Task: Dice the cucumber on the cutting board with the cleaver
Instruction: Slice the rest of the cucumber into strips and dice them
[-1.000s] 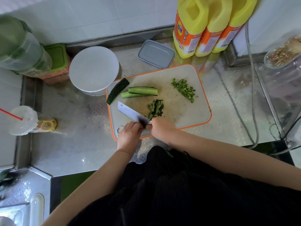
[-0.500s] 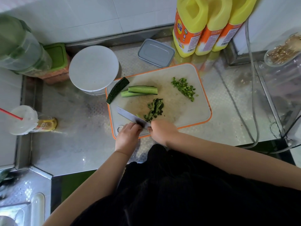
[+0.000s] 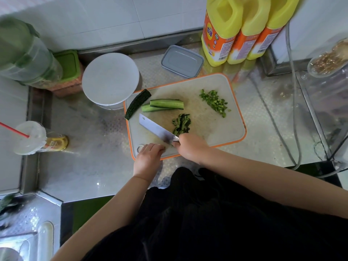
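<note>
Green dice [image 3: 214, 102] lay piled far right on cutting board [image 3: 222, 129]; strips [image 3: 181, 124] half-chopped; three long cucumber pieces [image 3: 165, 104] remained. Right hand [image 3: 190, 146] gripped cleaver [image 3: 156, 128]; left hand [image 3: 149, 153] curled, contents unclear.

Two large white Chinese characters on a blue patch, on the orange label of the nearest yellow jug [image 3: 219, 34]; strokes too blurred to read with certainty. Barcode and small print lower on that label, illegible. Faint print on the small yellow-labelled bottle [image 3: 56, 143], also unreadable.
</note>
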